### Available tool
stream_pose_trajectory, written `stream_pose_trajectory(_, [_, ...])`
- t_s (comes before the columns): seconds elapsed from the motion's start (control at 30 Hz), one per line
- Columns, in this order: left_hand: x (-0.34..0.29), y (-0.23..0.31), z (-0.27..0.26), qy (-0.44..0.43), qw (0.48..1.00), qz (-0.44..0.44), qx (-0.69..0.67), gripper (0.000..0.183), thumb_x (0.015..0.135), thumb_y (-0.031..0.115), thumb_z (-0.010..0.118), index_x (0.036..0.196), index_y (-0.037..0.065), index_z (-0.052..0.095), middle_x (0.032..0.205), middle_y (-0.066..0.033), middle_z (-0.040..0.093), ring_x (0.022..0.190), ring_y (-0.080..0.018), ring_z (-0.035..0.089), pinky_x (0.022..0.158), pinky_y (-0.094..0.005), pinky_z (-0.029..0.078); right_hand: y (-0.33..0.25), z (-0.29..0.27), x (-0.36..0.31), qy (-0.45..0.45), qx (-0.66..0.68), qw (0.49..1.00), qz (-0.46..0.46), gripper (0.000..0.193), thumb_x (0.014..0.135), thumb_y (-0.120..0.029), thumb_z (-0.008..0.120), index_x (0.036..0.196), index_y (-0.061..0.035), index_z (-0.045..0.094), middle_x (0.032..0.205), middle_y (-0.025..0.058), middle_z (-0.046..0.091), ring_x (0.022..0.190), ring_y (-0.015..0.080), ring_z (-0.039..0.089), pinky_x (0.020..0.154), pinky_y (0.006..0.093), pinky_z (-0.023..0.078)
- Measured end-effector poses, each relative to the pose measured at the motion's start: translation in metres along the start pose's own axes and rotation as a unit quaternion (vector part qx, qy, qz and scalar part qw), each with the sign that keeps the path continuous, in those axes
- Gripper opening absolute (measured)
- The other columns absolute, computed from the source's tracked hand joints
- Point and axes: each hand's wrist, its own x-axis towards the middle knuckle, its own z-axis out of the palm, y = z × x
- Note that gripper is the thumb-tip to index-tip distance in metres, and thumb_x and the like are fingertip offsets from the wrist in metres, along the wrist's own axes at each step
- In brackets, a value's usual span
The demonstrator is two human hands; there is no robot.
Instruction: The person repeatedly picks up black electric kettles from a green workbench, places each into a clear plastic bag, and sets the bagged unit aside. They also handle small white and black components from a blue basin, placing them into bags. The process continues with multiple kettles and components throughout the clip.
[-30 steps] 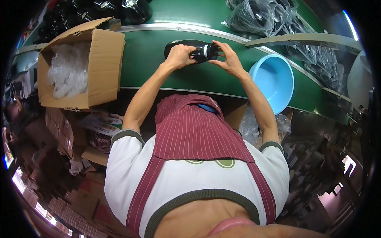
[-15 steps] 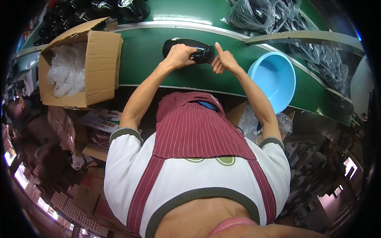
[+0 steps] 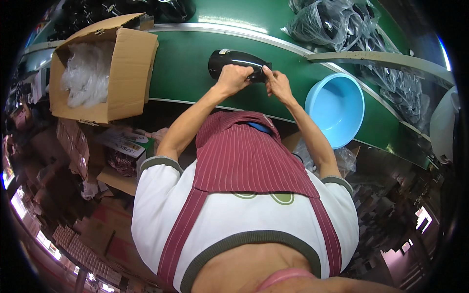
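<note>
A glossy black tapered housing (image 3: 237, 58), shaped like a hair dryer body, lies sideways over the green bench top. Its wide end points left and carries a small pale label. My left hand (image 3: 234, 79) is closed against its near side, knuckles up; whatever part sits inside the fist is hidden. At the narrow right end, my right hand (image 3: 277, 84) grips the rim, its thumb over the edge and the fingers curled beneath. Both forearms reach up from the front edge of the bench.
A cardboard box (image 3: 133, 78) filled with clear plastic bags stands on the left. To the right sits a light blue basin (image 3: 326, 110). Bagged black items (image 3: 337, 24) lie behind a curved metal rail (image 3: 381, 59). More black housings (image 3: 175, 10) crowd the far left.
My right hand has come in from beside the narrow end and taken hold of its rim. My left hand has turned into a more closed grip. The whole view has shifted slightly.
</note>
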Motion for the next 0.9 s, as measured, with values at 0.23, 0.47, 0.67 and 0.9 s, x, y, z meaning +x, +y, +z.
stream_pose_trajectory(0.23, [-0.022, 0.011, 0.033, 0.054, 0.997, 0.050, -0.018, 0.019, 0.079, 0.018, 0.074, 0.078, 0.011, 0.056, 0.067, -0.0093, 0.065, 0.063, -0.0293, 0.069, 0.055, -0.0422, 0.053, 0.028, 0.011, 0.002, -0.008, 0.126, 0.977, 0.174, 0.085, 0.089, -0.078, 0.051, 0.072, 0.0041, 0.062, 0.062, 0.0140, 0.062, 0.049, 0.0204, 0.062, 0.045, 0.0331, 0.050])
stream_pose_trajectory(0.47, [-0.053, 0.021, 0.034, 0.008, 0.996, 0.085, 0.011, 0.005, 0.082, 0.013, 0.061, 0.079, 0.010, 0.058, 0.069, -0.0090, 0.064, 0.070, -0.0299, 0.071, 0.060, -0.0420, 0.056, 0.022, 0.048, -0.013, 0.021, 0.145, 0.982, 0.117, 0.091, 0.092, -0.073, 0.051, 0.132, 0.0084, 0.053, 0.118, 0.0216, 0.065, 0.090, 0.0302, 0.071, 0.058, 0.0393, 0.063])
stream_pose_trajectory(0.67, [-0.074, -0.043, -0.185, 0.369, 0.928, 0.009, 0.052, 0.021, 0.080, 0.020, 0.082, 0.095, 0.010, 0.071, 0.085, -0.0055, 0.070, 0.079, -0.0222, 0.069, 0.069, -0.0346, 0.055, 0.056, 0.041, -0.036, 0.303, -0.062, 0.950, -0.049, 0.074, 0.094, -0.058, 0.065, 0.126, 0.0073, 0.055, 0.117, 0.0208, 0.062, 0.107, 0.0304, 0.064, 0.088, 0.0438, 0.054])
stream_pose_trajectory(0.9, [-0.202, -0.308, -0.323, 0.099, 0.702, -0.607, 0.358, 0.049, 0.086, 0.032, 0.075, 0.131, 0.015, 0.063, 0.135, -0.0111, 0.061, 0.128, -0.0363, 0.054, 0.105, -0.0577, 0.043, -0.011, 0.004, -0.083, 0.385, -0.315, 0.848, -0.185, 0.069, 0.087, -0.053, 0.074, 0.130, -0.0012, 0.056, 0.120, 0.0200, 0.062, 0.110, 0.0408, 0.062, 0.090, 0.0493, 0.051])
